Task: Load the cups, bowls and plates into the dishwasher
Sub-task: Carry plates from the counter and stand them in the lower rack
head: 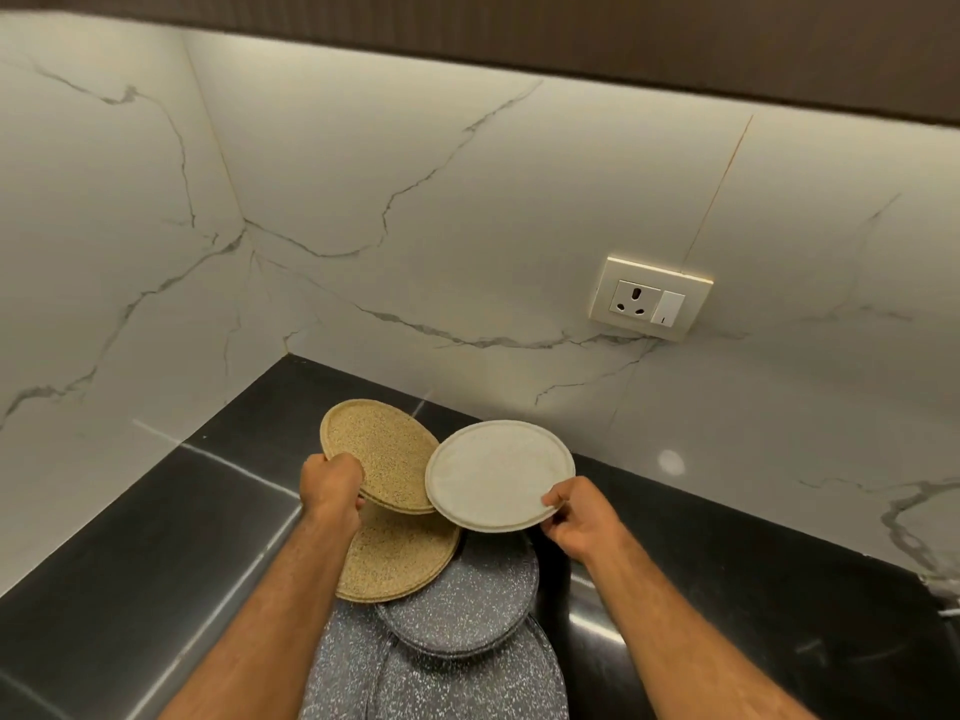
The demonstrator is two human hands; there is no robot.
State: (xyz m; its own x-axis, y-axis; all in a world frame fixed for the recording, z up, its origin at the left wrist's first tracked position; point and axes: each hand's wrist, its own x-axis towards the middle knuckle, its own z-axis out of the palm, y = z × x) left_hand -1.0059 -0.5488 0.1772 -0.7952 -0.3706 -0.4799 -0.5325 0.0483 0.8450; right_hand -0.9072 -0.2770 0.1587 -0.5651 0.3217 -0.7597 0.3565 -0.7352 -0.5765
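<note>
- Tan speckled plate (379, 454) is up in my left hand (332, 485), fingers curled tight round its near rim, far edge tipped away from me.
- White plate (498, 475) is in my right hand (576, 517), pinched at the near edge with my thumb on top.
- The white one's left rim overlaps the tan one's right edge, both held above the black counter (156, 537) in the marble corner.
- Under my left wrist, a tan stack (400, 558) lies flat on the counter.
- Grey speckled plates (467, 610) sit stacked just beside it, nearer me.
- A wall socket (649, 298) is on the wall to my right.
</note>
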